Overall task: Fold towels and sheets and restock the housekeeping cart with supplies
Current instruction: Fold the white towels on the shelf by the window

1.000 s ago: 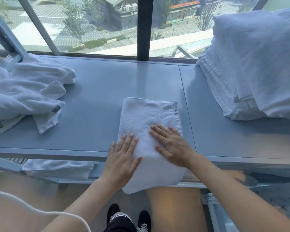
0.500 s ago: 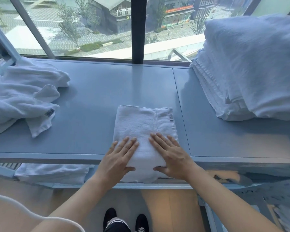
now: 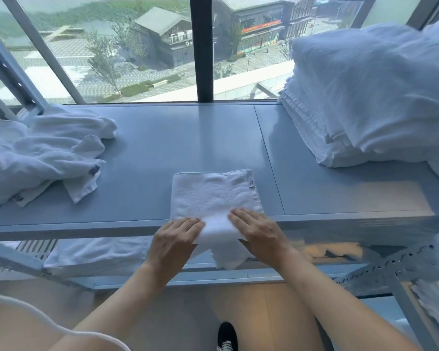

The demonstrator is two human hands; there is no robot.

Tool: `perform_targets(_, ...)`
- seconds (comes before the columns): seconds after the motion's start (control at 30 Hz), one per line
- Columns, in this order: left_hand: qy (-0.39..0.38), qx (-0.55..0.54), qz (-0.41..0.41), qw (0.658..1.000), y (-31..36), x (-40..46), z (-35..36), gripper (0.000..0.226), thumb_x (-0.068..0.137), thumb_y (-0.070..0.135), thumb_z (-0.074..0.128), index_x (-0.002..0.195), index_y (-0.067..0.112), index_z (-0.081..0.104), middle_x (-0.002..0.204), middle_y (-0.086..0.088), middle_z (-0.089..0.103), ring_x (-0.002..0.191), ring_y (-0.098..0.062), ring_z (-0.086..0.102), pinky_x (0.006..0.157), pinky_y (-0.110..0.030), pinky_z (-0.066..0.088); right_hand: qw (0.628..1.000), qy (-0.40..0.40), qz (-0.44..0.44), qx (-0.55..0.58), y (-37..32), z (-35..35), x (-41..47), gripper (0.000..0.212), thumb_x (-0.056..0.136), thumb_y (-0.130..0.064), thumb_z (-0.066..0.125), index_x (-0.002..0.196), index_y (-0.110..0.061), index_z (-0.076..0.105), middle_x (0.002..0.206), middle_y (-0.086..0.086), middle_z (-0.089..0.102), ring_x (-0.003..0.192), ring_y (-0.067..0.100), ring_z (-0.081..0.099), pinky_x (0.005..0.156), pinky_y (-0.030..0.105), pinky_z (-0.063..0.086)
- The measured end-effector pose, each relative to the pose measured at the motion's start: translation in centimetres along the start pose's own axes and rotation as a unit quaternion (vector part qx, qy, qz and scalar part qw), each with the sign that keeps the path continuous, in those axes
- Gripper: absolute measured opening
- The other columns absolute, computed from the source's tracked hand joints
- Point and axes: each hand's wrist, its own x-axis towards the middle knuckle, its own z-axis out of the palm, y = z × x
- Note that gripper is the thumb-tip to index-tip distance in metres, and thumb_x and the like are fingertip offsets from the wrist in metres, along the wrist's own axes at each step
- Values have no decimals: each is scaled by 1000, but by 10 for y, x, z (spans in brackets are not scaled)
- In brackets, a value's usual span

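Note:
A small white folded towel (image 3: 211, 196) lies at the near edge of the grey table top (image 3: 178, 143), its tag at the far right corner. The towel's near end hangs over the edge. My left hand (image 3: 174, 240) and my right hand (image 3: 261, 233) sit side by side on that near end. Their fingers lie on top and both thumbs are hidden beneath the cloth, so each hand pinches the towel. The cloth bulges up slightly between them.
A crumpled pile of white towels (image 3: 36, 158) lies at the left. A tall stack of folded white linen (image 3: 365, 97) fills the right end. More white cloth (image 3: 94, 252) rests on a lower shelf. The window runs behind the table. A white cable (image 3: 36, 317) crosses the lower left.
Both hands have slid back from the towel's middle to its near edge. They no longer press flat and now take hold of the hanging end, of which less shows below the table.

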Motion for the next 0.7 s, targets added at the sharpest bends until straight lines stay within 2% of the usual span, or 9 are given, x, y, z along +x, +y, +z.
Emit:
perform_targets(0.03,4,-2,-6,1000,0,-11,-6,34,84,22,64,116,17,73,119,1,73,102,-25,72,79,-34,58,1000,12,0,-9,-10,-3,-2,55,77,-15,77,130,-7,66,134,10,65,119,32,64,93,40,55)
perform_targets(0.1,12,-7,-29,999,-2,-35,-20,36,81,16,76,117,17,73,117,-1,72,97,-27,72,73,-34,56,999,45,2,-16,-36,-9,-5,47,74,-4,71,120,-10,68,121,8,67,106,31,65,83,40,54)
perform_targets(0.23,9,-5,-83,996,-8,-93,-63,53,68,12,90,117,17,72,111,-1,68,85,-28,70,59,-34,52,997,74,-8,-13,-98,-19,-9,46,71,5,63,114,-11,69,105,4,67,91,31,65,75,41,53)
perform_targets(0.43,31,-6,-124,992,-9,-185,-128,54,70,14,89,121,17,70,114,-2,68,92,-29,69,68,-36,57,996,87,-37,2,-195,-34,-15,46,67,4,71,109,-14,69,100,2,68,85,30,63,69,39,51)
perform_targets(0.57,37,-15,-135,990,5,-219,-151,51,71,12,85,119,18,71,113,-1,68,90,-29,69,68,-38,56,996,87,-36,-7,-230,-49,-33,39,72,-1,68,109,-15,69,98,2,67,83,30,62,69,39,51)
perform_targets(0.7,41,-33,-121,991,22,-231,-161,48,73,13,86,118,20,71,111,0,69,90,-28,69,67,-36,56,996,82,-18,-6,-245,-63,-62,39,73,3,72,107,-14,70,96,3,68,80,30,63,67,40,53)
